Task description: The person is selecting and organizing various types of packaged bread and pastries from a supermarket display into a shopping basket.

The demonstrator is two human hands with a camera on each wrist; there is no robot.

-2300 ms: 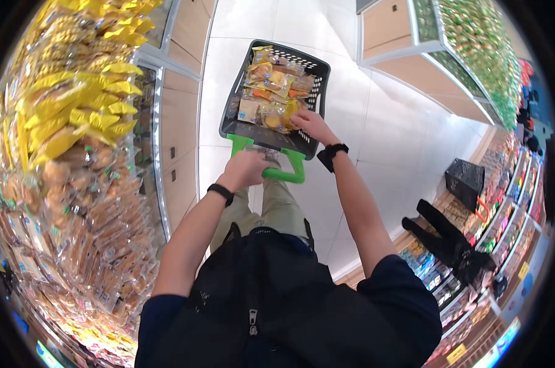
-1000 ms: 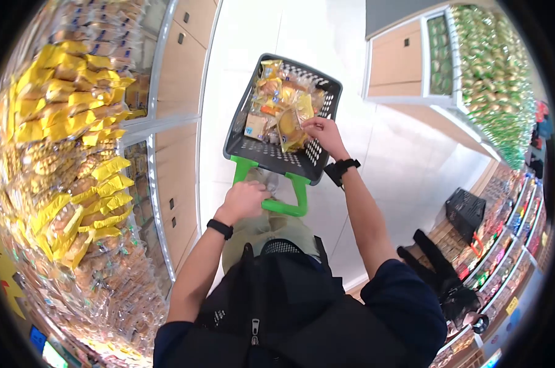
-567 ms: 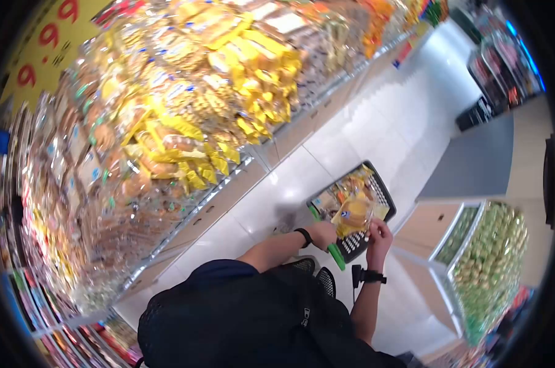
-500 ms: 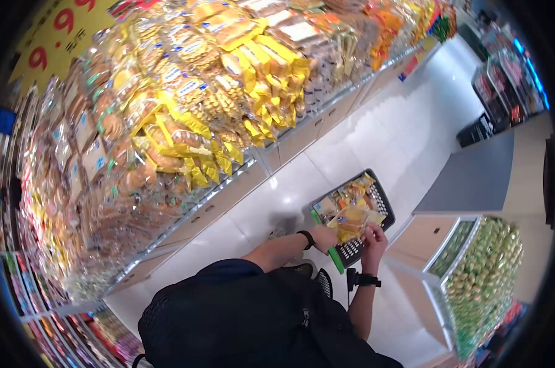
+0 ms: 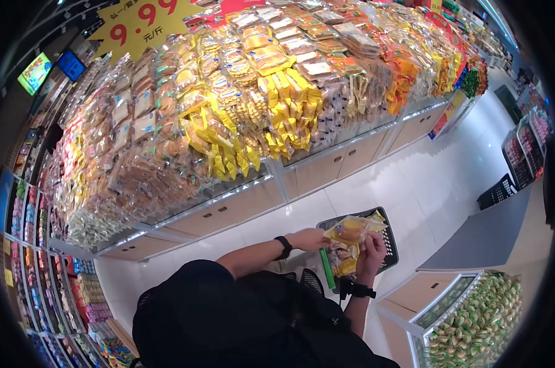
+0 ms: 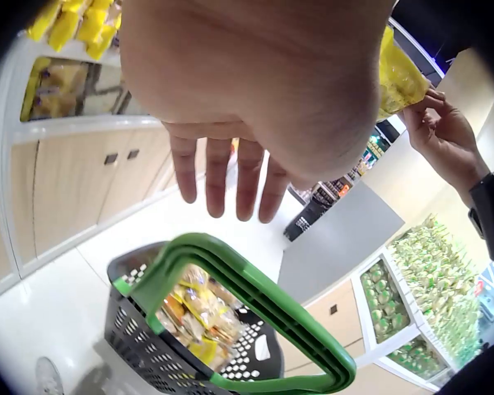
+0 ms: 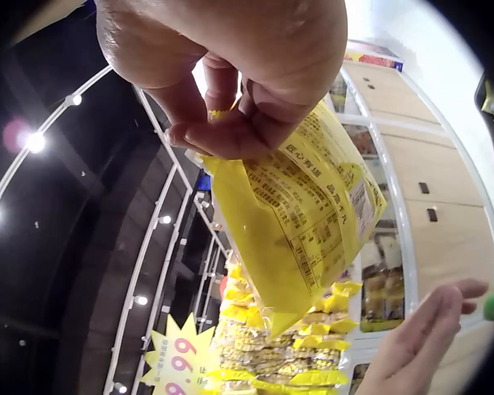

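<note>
My right hand [image 5: 370, 251] pinches a yellow snack packet [image 5: 351, 232] by its top edge and holds it up above a dark grey shopping basket [image 5: 390, 245]. In the right wrist view the thumb and fingers of the right hand [image 7: 230, 123] squeeze the packet [image 7: 300, 214], whose printed back faces the camera. My left hand [image 5: 315, 238] reaches toward the packet. Its straight fingers [image 6: 230, 181] hover above the green handle [image 6: 255, 292] without touching it. Several snack packets lie in the basket [image 6: 140, 346].
A long shelf [image 5: 228, 110] piled with bagged breads and snacks runs along my left, with a yellow price sign [image 5: 145, 18] above and wooden cabinet doors [image 5: 326, 165] below. A second black basket [image 5: 495, 193] stands on the white floor. A bin of green-wrapped sweets [image 5: 474, 319] stands at lower right.
My right hand has lifted the yellow packet out of the basket. My left hand has let go of the green handle and opened. My head has turned toward the snack shelf.
</note>
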